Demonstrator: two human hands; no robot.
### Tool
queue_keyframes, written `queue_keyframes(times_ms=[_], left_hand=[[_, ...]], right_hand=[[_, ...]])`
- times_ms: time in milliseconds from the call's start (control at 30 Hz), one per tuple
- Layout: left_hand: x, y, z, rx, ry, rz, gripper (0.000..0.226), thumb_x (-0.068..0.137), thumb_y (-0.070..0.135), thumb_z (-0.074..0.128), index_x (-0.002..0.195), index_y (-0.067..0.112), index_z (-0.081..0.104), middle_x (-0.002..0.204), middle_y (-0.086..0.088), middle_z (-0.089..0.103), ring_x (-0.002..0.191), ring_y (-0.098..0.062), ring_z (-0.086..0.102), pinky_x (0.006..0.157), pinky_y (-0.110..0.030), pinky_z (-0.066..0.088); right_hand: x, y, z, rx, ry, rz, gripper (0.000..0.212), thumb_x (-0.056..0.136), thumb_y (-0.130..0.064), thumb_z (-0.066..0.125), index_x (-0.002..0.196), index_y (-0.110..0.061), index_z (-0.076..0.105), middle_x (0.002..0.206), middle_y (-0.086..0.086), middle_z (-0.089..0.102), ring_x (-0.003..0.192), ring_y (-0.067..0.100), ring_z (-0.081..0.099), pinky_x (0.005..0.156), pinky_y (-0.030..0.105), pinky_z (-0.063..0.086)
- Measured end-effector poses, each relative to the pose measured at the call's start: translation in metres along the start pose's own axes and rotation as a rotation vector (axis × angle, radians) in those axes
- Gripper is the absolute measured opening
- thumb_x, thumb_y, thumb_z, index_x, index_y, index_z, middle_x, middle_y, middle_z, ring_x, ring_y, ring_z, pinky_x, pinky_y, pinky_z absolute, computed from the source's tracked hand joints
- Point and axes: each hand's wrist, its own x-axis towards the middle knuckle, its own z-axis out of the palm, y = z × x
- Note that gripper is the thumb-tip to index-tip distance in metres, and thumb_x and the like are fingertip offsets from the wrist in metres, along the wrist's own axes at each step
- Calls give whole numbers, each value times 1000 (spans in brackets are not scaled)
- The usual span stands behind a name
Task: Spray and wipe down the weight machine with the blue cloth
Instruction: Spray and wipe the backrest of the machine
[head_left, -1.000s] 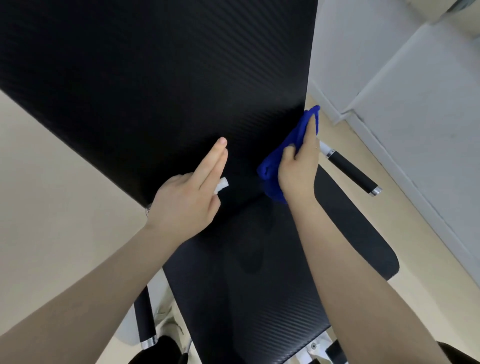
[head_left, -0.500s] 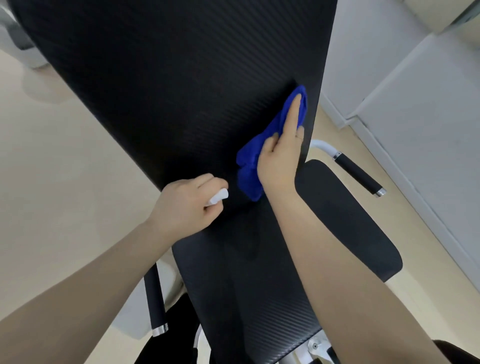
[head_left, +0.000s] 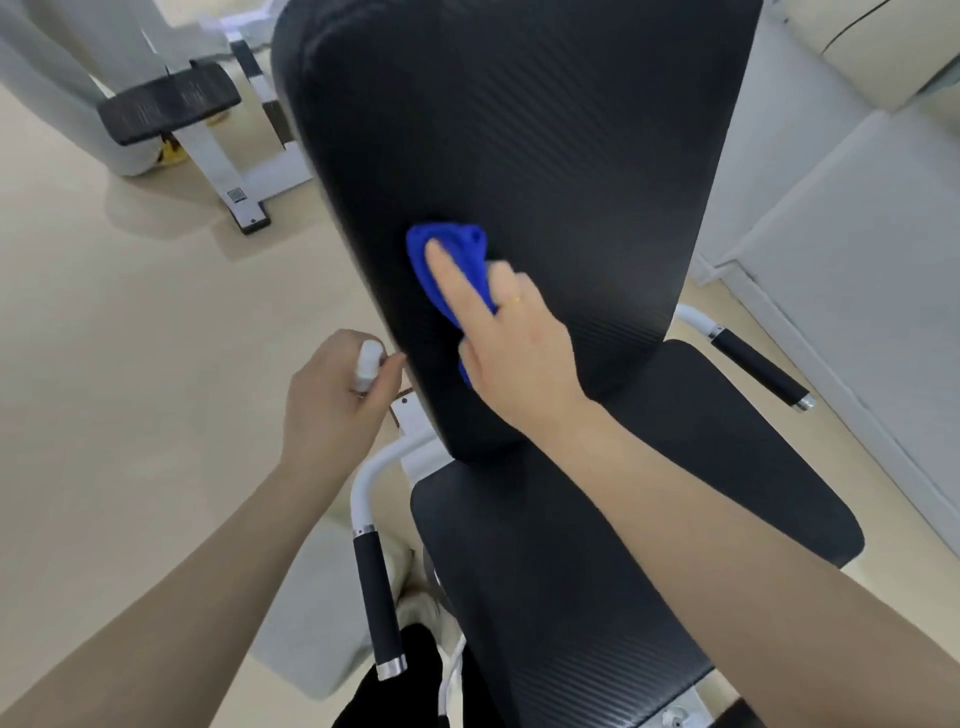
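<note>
- The right hand (head_left: 511, 343) presses the bunched bright blue cloth (head_left: 457, 270) on the tall black padded backrest (head_left: 545, 156); loose folds under the fingers could slip out
- The left hand (head_left: 332, 400) clenches a small white spray bottle (head_left: 367, 366) (just off the pad's edge); it could bump it

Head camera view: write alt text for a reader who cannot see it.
A right hand presses a blue cloth against the black backrest of a weight machine. The left hand grips a small white spray bottle beside the pad's left edge, above the black seat.
</note>
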Motion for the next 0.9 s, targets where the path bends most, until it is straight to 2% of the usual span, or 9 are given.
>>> queue_keyframes(times_ms=[100, 233, 333, 433, 500, 567, 633, 767, 900], left_hand=[[5, -3, -4, -152, 6, -71, 8, 87, 17, 58, 84, 20, 52, 71, 12, 51, 62, 1, 49, 58, -24, 32], [10, -1, -2, -195, -53, -77, 12, 88, 17, 57, 89, 26, 49, 72, 13, 53, 62, 1, 51, 57, -17, 37], [13, -9, -3, -197, -108, -38, 11, 91, 18, 54, 91, 28, 49, 81, 8, 57, 75, -17, 60, 64, -20, 41], [17, -13, -5, -227, -131, 18, 13, 91, 17, 55, 92, 29, 50, 81, 11, 59, 76, -21, 61, 66, -17, 42], [19, -16, -6, -249, -167, 28, 10, 91, 17, 55, 94, 25, 50, 76, 6, 60, 74, -22, 60, 65, -20, 42], [18, -16, -7, -283, -207, 15, 9, 91, 14, 53, 95, 20, 49, 73, -3, 61, 71, -25, 59, 61, -22, 42], [17, -16, -9, -296, -248, 13, 11, 91, 12, 52, 97, 19, 47, 73, -5, 60, 68, -26, 56, 57, -22, 41], [17, -17, -12, -291, -310, 34, 19, 90, 16, 54, 97, 27, 41, 76, 0, 60, 59, -13, 48, 56, -20, 38], [15, -27, -12, -264, -365, 18, 21, 90, 13, 51, 103, 28, 43, 82, -8, 62, 64, -19, 52, 63, -29, 43]], right_hand=[[6, 12, -6, -149, 25, -79, 70, 69, -5, 49, 135, -28, 39, 98, 8, 51, 69, 28, 51, 39, 25, 40], [32, 31, -25, 31, 149, 335, 72, 72, -1, 36, 141, -22, 40, 103, 15, 52, 75, 31, 50, 51, 36, 47], [26, 2, -11, 90, 169, 448, 70, 72, -4, 35, 142, -16, 37, 98, 15, 50, 65, 26, 44, 49, 32, 38], [-3, -31, 14, 12, 64, 310, 62, 73, -11, 34, 135, -15, 34, 91, 11, 53, 62, 21, 46, 43, 23, 32], [-28, -33, 28, -117, -34, 162, 62, 73, -10, 46, 133, -16, 33, 95, 8, 49, 65, 21, 49, 38, 22, 37], [-47, -21, 32, -201, -131, -26, 74, 68, -7, 62, 134, -21, 32, 103, 8, 43, 68, 23, 52, 43, 25, 42], [-48, -8, 24, -231, -173, -146, 77, 64, -2, 66, 131, -26, 35, 107, 10, 50, 71, 27, 53, 47, 29, 45], [0, -1, 0, -236, 31, 38, 62, 66, 0, 55, 119, -30, 42, 102, 9, 58, 68, 27, 51, 43, 24, 37], [-9, -4, 17, -212, 20, 42, 61, 61, 2, 67, 110, -26, 43, 108, 9, 46, 72, 30, 50, 44, 23, 34]])
